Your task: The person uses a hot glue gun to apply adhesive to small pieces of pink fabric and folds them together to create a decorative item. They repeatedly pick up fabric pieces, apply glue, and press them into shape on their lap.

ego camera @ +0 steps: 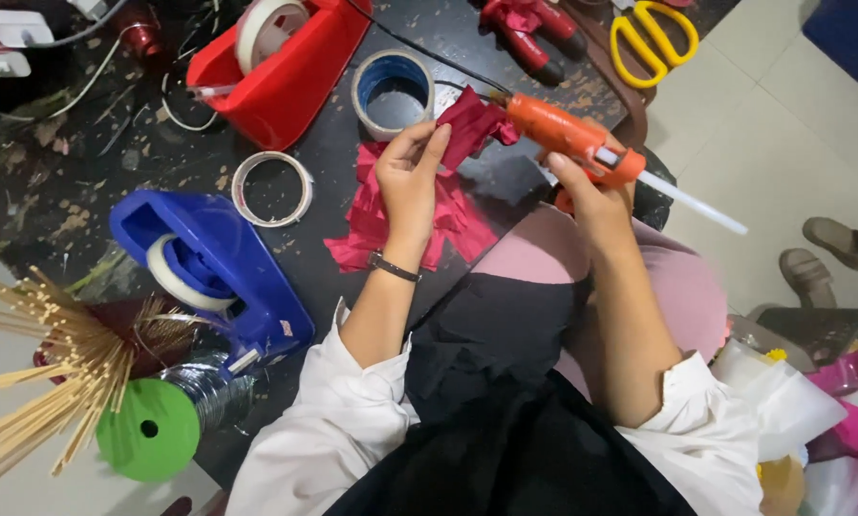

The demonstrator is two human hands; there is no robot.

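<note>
My left hand point(409, 177) pinches a folded piece of dark red crepe paper point(472, 126) above the dark table. An orange glue gun point(565, 136) is gripped in my right hand point(587, 196), its nozzle touching the paper; a white glue stick point(692, 203) pokes out of its back. A pile of red crepe paper pieces point(448, 225) lies on the table under my left wrist.
A red tape dispenser point(286, 67), a blue tape dispenser point(214, 263), a blue-lined tape roll point(393, 93) and a thin tape ring point(272, 188) lie around. Yellow scissors point(654, 40) sit far right. Bamboo sticks point(42, 373) and a green spool point(152, 430) stand at left.
</note>
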